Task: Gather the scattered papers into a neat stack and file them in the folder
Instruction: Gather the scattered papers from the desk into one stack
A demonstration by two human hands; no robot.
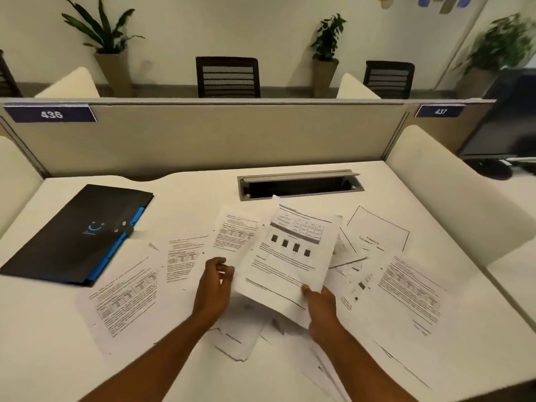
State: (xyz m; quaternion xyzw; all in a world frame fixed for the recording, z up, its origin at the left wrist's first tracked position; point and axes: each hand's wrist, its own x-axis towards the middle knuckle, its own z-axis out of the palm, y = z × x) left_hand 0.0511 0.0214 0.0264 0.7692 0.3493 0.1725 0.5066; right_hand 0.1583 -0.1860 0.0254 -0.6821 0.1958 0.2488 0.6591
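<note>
Several printed white papers (127, 297) lie scattered across the white desk (52, 343). My right hand (320, 306) grips the lower edge of a small lifted bunch of sheets (290, 256), tilted above the desk. My left hand (216, 282) is at the bunch's left edge with fingers curled; its fingertips touch or nearly touch the paper. A closed black folder (72, 233) with a blue edge and a button clasp lies at the desk's left, apart from both hands. More sheets (412, 291) lie to the right.
A grey cable hatch (300, 185) stands open in the desk behind the papers. A beige partition (203, 134) closes the back, and cream side dividers (452, 192) flank the desk. A dark monitor (504, 132) stands at the far right.
</note>
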